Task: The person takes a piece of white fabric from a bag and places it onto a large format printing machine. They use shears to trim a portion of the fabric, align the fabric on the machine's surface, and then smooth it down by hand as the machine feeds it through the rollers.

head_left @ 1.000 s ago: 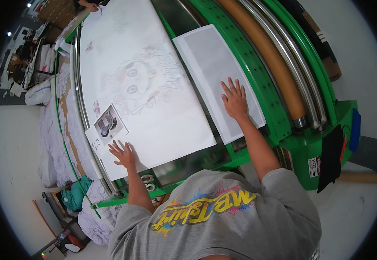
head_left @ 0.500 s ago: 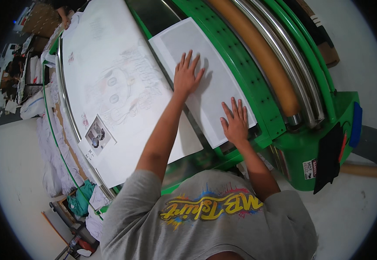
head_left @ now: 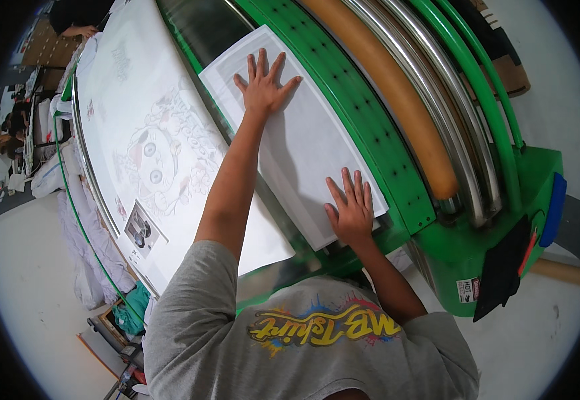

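Pale floor, green machine, left hand and right hand on sheet

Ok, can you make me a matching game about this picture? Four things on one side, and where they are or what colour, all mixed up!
Things:
1. Left hand
2. Orange-brown tube's shiny neighbours, the metal rollers
3. Right hand
4. Small photo sheet

Matches:
A. On the near end of the narrow sheet
B. On the big white sheet with the faint drawing
C. Fingers spread, on the far part of the narrow sheet
D. Silver-coloured

Right pairs: 1-C, 2-D, 3-A, 4-B
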Demonstrator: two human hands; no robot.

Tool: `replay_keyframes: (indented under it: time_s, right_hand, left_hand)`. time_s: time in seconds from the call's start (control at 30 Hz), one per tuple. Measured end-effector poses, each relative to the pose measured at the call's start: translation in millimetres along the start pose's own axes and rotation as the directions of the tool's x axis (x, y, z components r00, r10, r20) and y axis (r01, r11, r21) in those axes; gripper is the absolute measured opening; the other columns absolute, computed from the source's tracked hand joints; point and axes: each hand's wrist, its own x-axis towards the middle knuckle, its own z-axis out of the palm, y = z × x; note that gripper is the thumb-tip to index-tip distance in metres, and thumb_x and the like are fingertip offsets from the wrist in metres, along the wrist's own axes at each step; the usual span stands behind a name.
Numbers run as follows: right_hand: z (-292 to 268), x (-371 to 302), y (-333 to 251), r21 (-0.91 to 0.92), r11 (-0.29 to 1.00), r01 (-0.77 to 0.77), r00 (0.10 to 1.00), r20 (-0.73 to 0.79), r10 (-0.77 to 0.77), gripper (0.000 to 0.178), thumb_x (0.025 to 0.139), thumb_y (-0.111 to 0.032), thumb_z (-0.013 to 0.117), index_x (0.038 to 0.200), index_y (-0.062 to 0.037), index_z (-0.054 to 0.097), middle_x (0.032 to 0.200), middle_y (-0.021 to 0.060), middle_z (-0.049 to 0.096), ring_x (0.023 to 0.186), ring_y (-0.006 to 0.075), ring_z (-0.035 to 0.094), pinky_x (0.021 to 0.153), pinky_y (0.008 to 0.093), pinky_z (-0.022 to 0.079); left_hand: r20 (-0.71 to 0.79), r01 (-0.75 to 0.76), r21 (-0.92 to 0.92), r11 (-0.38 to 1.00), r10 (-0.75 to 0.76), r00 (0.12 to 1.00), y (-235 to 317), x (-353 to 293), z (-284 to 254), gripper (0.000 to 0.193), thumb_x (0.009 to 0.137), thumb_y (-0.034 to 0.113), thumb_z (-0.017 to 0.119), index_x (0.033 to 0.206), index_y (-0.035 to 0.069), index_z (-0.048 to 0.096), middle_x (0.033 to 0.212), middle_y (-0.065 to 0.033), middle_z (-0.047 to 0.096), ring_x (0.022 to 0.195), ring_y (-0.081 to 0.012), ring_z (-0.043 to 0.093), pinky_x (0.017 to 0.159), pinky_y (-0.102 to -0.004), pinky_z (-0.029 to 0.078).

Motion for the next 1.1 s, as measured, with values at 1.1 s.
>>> replay_keyframes:
  time_s: [1.1]
  right_hand:
    - [-79.6, -63.7, -0.8, 0.178, 0.983, 0.034, 0.980, -0.198, 0.002, 0.068, 0.109, -0.037, 0.069, 0.170, -0.0160, 0.049, 0.178, 0.0217, 0.039, 0.159, 0.0473, 0.044, 0.129, 0.0625, 0.037]
  left_hand:
    - [0.031, 0.004, 0.056, 0.998, -0.005, 0.999, 47.6, -105.3, -14.5, 0.094, 0.099, 0.086, 0.054, 0.179, 0.043, 0.030, 0.192, -0.0069, 0.011, 0.176, -0.0364, 0.008, 0.129, -0.0830, 0.010]
